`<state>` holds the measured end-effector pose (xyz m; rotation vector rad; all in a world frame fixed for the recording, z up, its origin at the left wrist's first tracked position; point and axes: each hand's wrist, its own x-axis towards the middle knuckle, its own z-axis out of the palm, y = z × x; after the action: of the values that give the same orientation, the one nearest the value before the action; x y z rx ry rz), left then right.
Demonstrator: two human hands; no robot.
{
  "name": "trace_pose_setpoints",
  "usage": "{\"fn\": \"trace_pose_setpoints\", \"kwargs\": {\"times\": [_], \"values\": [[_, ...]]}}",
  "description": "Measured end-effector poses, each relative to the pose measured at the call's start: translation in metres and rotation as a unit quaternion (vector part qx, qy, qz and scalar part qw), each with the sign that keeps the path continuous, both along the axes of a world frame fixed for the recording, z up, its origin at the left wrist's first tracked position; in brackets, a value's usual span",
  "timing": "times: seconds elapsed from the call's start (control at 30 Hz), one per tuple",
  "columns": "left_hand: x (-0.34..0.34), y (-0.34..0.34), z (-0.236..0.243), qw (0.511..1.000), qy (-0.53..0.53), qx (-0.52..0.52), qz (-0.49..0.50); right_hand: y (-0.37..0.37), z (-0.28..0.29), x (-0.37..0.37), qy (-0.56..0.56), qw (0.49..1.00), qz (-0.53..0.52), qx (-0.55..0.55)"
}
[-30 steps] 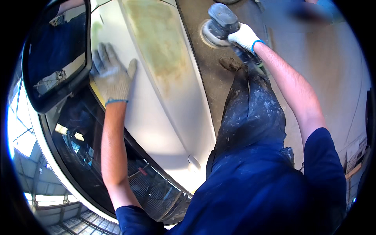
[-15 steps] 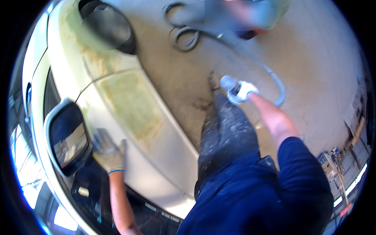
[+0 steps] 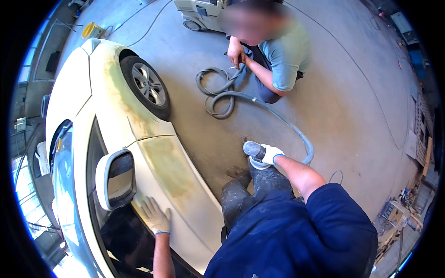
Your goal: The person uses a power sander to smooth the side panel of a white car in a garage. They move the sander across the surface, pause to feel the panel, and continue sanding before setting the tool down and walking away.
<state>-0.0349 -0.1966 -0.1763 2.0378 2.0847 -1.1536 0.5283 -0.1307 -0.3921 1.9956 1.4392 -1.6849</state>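
the left hand [image 3: 154,217] is resting, fingers released, on the car door [image 3: 198,224]; the right hand [image 3: 272,154] is grasping a grey sander [image 3: 254,149] in its fingers.

Grey-brown floor [image 3: 345,125] below your right hand [image 3: 272,154].
On it, a grey hose [image 3: 309,149] coils ahead of that hand and bends past its right; a car wheel [image 3: 148,85] stands ahead-left, a wheeled machine [image 3: 204,11] farther ahead.
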Motion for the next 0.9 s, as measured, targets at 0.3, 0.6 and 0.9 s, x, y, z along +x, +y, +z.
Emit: {"fn": "trace_pose_setpoints", "kwargs": {"times": [0.3, 0.6, 0.9], "values": [[0.008, -0.03, 0.009, 0.994, -0.08, 0.061, -0.04, 0.015, -0.025, 0.004, -0.063, 0.996, 0.008, -0.062], [0.01, -0.029, 0.013, 0.986, -0.11, 0.103, -0.064, 0.032, 0.015, -0.006, -0.036, 0.996, 0.072, -0.04], [0.0, -0.036, 0.019, 0.99, -0.106, 0.087, -0.041, 0.035, 0.042, -0.022, -0.059, 0.992, 0.098, -0.049]]}}
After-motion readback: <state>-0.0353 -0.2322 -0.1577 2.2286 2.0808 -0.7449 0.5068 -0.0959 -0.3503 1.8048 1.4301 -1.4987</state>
